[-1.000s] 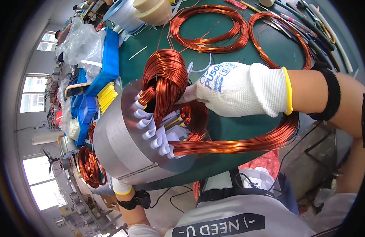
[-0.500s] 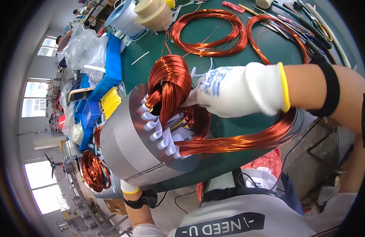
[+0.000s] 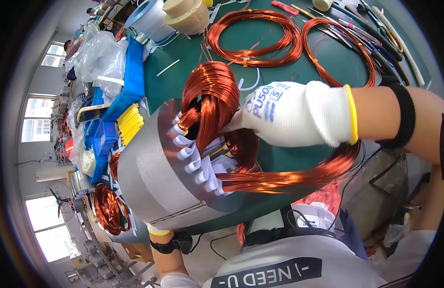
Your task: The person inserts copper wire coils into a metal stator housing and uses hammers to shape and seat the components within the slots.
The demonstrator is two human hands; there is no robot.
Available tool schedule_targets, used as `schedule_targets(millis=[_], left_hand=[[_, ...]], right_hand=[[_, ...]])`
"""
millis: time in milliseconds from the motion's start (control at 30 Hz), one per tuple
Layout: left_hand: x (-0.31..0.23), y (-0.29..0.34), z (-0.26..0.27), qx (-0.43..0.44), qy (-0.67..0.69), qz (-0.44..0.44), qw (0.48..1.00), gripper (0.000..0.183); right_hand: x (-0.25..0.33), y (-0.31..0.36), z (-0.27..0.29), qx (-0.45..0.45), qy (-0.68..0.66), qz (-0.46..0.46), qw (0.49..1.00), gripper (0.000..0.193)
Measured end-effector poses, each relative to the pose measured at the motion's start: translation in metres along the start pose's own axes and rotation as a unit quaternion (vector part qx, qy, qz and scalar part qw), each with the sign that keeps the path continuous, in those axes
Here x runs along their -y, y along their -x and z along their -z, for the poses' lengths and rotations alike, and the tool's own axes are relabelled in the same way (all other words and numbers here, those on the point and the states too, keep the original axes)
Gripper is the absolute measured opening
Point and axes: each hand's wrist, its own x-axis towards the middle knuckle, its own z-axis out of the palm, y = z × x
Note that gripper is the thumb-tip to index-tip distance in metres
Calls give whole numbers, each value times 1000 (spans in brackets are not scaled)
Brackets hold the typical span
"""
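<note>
A grey metal stator core (image 3: 150,168) lies on its side, its open end turned to the right. White insulation paper liners (image 3: 195,165) stick out of its slots. A thick looped copper wire coil (image 3: 215,84) rises from that end. My right hand (image 3: 282,113), in a white glove with a yellow cuff, is closed at the coil's right side, its fingertips partly hidden against the wires. A loose copper wire bundle (image 3: 289,180) runs from the lower slots rightward and bends up below my right wrist. My left hand (image 3: 158,230) is mostly hidden behind the stator; only the glove cuff shows.
Tied copper wire rings (image 3: 255,38) lie on the green table (image 3: 174,84), beside assorted hand tools (image 3: 371,36). White and beige spools (image 3: 186,17) stand at the back. Blue bins (image 3: 131,79) and yellow strips (image 3: 130,125) are on the left, near another copper coil (image 3: 110,209).
The loose wire bundle has swung slightly down and left and is blurred. My right hand has shifted a little to the right, still at the looped coil. The whole view has moved slightly.
</note>
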Motion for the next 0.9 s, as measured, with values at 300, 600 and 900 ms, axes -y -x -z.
schedule_targets(millis=[300,600,900], left_hand=[[2,7,-4,0,4,4,1000,36],[4,11,11,-6,1,-6,1000,36],[10,8,5,5,18,-7,1000,36]], right_hand=[[-21,14,-5,-54,-37,38,997,49],[-22,-2,-5,24,-82,-2,996,47],[-57,-8,-3,102,-368,-149,912,35]])
